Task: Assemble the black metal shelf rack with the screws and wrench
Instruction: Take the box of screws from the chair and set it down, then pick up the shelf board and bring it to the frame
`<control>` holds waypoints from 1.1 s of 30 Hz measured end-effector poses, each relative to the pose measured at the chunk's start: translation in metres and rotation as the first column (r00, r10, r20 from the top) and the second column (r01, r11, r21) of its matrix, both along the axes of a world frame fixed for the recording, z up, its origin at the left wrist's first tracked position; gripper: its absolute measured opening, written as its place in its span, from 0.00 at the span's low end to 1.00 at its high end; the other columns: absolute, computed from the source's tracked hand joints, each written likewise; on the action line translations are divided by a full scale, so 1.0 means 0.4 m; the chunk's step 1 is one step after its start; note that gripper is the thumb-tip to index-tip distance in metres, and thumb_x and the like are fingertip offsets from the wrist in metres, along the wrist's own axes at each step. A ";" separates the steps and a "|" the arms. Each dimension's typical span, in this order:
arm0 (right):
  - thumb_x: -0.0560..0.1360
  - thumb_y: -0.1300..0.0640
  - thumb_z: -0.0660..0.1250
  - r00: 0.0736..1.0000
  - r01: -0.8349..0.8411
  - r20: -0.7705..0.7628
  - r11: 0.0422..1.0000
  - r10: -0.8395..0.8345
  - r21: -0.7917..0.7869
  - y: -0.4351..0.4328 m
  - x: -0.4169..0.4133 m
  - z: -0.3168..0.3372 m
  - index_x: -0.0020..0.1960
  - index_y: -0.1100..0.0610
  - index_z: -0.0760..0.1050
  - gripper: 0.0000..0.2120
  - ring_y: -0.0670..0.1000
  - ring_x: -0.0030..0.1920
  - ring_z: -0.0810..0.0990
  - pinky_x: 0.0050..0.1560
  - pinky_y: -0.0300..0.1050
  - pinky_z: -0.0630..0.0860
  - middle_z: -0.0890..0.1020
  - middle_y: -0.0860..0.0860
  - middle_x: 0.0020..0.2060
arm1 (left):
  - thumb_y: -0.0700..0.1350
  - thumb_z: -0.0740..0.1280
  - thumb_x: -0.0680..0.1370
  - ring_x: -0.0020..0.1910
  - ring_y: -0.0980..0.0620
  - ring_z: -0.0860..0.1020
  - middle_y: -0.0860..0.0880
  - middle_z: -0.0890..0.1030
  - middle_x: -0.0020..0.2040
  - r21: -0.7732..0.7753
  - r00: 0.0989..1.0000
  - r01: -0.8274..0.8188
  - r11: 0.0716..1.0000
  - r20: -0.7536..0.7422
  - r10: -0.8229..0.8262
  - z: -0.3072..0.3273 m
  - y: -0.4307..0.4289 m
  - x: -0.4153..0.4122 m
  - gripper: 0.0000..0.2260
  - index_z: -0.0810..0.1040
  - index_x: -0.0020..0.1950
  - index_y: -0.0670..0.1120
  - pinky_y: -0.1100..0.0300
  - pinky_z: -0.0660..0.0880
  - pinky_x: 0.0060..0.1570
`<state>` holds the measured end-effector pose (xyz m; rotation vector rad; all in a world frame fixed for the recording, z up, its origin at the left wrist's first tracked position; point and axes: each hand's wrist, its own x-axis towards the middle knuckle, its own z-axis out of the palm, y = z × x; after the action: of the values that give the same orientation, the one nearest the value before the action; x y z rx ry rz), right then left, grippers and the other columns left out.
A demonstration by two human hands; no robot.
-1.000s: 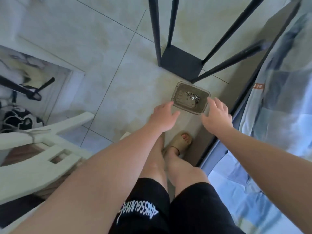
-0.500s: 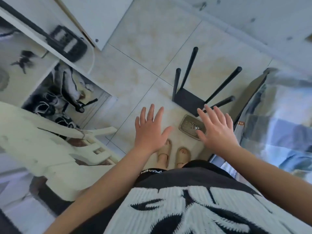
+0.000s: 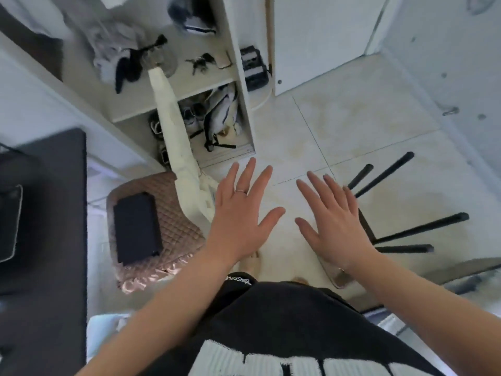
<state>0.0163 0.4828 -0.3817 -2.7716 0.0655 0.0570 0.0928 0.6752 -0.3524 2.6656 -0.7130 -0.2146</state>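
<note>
Looking straight down now. The black metal rack (image 3: pixel 423 228) sits on the tiled floor (image 3: pixel 352 126) off to the right, with four thin legs fanning out from its flat plate. My right hand (image 3: pixel 333 223) hangs in the air in front of the rack's plate and covers part of it. Its fingers are straight and spread, palm down, with nothing in them. My left hand (image 3: pixel 241 213) is further left of the rack, well apart from it, and it's the same story: fingers splayed wide, thumb out, empty, with a thin ring (image 3: pixel 241 190) on one finger. The hands are apart, and a strip of floor shows between the thumbs.

On the near side of the rack, the corner of a clear plastic tray (image 3: pixel 340 278) pokes out from under my right wrist. It's on the floor, and I can't tell what's inside because the arm hides it.

Far left of the rack is a white chair (image 3: pixel 176 147) with a quilted brownish cushion (image 3: pixel 179 226) on its seat, and a flat black box (image 3: pixel 137 225) lies on the cushion. Up and left from the rack, past the chair, an open white cabinet (image 3: pixel 238 104) has shoes (image 3: pixel 189 115) on its bottom shelf.
</note>
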 end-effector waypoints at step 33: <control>0.80 0.50 0.63 0.860 -0.457 -0.237 0.889 0.452 0.039 0.962 0.377 -0.310 0.78 0.53 0.64 0.28 0.58 0.78 0.59 0.73 0.60 0.61 0.63 0.53 0.79 | 0.58 0.61 0.81 0.78 0.47 0.56 0.48 0.61 0.79 0.090 0.485 -0.729 0.678 -0.631 0.606 -0.520 0.868 0.061 0.30 0.58 0.80 0.49 0.47 0.55 0.76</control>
<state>0.1671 0.8678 -0.5058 -2.7202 -0.5342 0.5175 0.1174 1.0222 -0.5605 2.2332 0.5281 -0.7117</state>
